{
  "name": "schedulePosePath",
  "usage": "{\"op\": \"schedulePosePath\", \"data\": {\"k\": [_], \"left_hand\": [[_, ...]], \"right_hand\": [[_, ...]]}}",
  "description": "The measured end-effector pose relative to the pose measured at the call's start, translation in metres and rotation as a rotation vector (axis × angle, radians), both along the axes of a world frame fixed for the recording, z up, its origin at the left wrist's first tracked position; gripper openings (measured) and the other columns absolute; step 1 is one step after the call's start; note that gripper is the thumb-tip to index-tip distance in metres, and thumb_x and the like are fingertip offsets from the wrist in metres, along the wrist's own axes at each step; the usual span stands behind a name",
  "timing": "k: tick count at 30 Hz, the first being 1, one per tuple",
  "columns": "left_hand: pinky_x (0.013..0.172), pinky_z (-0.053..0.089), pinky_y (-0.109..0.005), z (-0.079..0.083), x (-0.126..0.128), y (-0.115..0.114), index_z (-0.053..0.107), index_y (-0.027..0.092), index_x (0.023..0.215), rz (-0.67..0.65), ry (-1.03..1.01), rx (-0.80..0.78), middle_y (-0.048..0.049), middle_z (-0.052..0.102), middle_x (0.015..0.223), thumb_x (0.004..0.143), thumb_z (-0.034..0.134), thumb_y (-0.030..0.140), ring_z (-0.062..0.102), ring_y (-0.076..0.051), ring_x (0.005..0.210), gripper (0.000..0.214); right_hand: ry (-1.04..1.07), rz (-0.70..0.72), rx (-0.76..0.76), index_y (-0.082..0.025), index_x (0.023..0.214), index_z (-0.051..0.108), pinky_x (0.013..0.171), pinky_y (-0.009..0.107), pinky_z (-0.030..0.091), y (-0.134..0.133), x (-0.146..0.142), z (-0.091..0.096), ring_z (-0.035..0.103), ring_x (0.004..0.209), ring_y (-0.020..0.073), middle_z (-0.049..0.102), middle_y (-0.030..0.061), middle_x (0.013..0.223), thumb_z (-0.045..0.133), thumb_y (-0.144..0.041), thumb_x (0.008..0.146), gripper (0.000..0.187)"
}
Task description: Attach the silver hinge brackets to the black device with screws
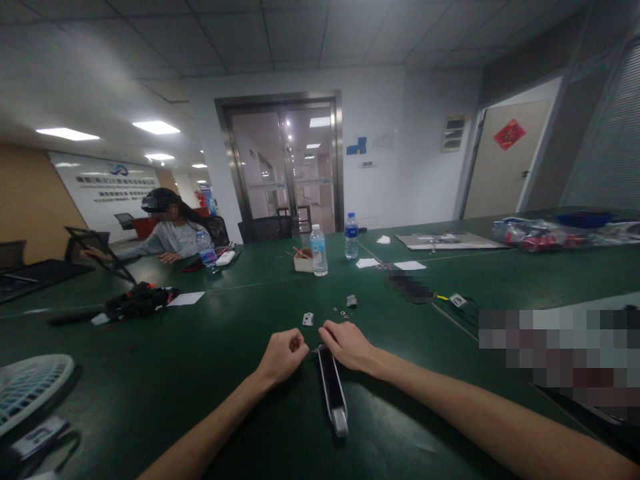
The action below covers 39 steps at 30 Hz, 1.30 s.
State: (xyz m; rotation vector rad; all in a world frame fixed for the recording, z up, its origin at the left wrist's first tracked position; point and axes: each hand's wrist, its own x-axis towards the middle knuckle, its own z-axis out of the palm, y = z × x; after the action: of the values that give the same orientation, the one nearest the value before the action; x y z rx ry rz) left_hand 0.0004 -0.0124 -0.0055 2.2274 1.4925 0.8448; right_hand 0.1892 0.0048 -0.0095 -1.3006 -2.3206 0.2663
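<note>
A long, narrow dark object with a light rim (331,387) lies on the green table, its pale near end pointing toward me. My right hand (349,345) is curled over its far end, with the fingers closed on that edge. Just left of the same end, my left hand (284,355) is closed in a pinch. A thin, small tip shows by its fingers, too small to name. Beyond my hands lie a small light plate with holes (308,319), a small grey piece (352,301) and several tiny rings (343,313).
Two water bottles (319,250) and a small box (303,261) stand farther back. A person (173,230) sits at the left behind a black-and-orange device (143,300). A racket (35,387) lies at the near left; plastic-wrapped items (545,235) lie at the far right.
</note>
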Motion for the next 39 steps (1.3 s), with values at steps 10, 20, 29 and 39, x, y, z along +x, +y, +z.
{"op": "schedulePosePath", "data": {"k": [10,20,29,39], "left_hand": [[0.058,0.042,-0.023,0.012,0.003,-0.007,0.061,0.013,0.071,-0.112,0.027,-0.139,-0.0008,0.06,0.068,0.079,0.046,0.025,0.054,-0.014,0.061,0.021],[0.055,0.041,-0.023,0.005,0.002,-0.003,0.058,0.014,0.065,-0.052,0.042,-0.081,0.0001,0.058,0.063,0.077,0.048,0.025,0.052,-0.013,0.056,0.019],[0.055,0.041,-0.022,0.008,0.003,-0.006,0.062,0.013,0.069,-0.099,0.044,-0.119,-0.0007,0.06,0.064,0.079,0.049,0.028,0.053,-0.013,0.057,0.022],[0.056,0.04,-0.021,0.006,0.001,-0.004,0.059,0.014,0.075,-0.158,0.08,-0.124,0.0001,0.058,0.069,0.08,0.046,0.023,0.051,-0.013,0.06,0.017]], "right_hand": [[-0.053,0.028,0.051,-0.018,0.086,0.057,0.06,0.023,0.031,0.0,0.001,-0.003,0.06,0.065,0.0131,0.065,0.0031,0.076,0.031,-0.031,0.097,0.031],[-0.045,0.026,0.024,-0.018,0.087,0.059,0.061,0.023,0.032,0.0,0.0,-0.001,0.06,0.066,0.013,0.066,0.0033,0.077,0.032,-0.03,0.097,0.032],[-0.024,0.033,0.031,-0.018,0.089,0.061,0.061,0.022,0.033,0.002,0.0,-0.004,0.06,0.066,0.0131,0.067,0.0036,0.077,0.033,-0.031,0.096,0.032],[-0.002,0.038,0.023,-0.018,0.089,0.062,0.062,0.022,0.034,0.001,0.001,-0.002,0.061,0.066,0.0133,0.067,0.0035,0.076,0.034,-0.03,0.096,0.031]]}}
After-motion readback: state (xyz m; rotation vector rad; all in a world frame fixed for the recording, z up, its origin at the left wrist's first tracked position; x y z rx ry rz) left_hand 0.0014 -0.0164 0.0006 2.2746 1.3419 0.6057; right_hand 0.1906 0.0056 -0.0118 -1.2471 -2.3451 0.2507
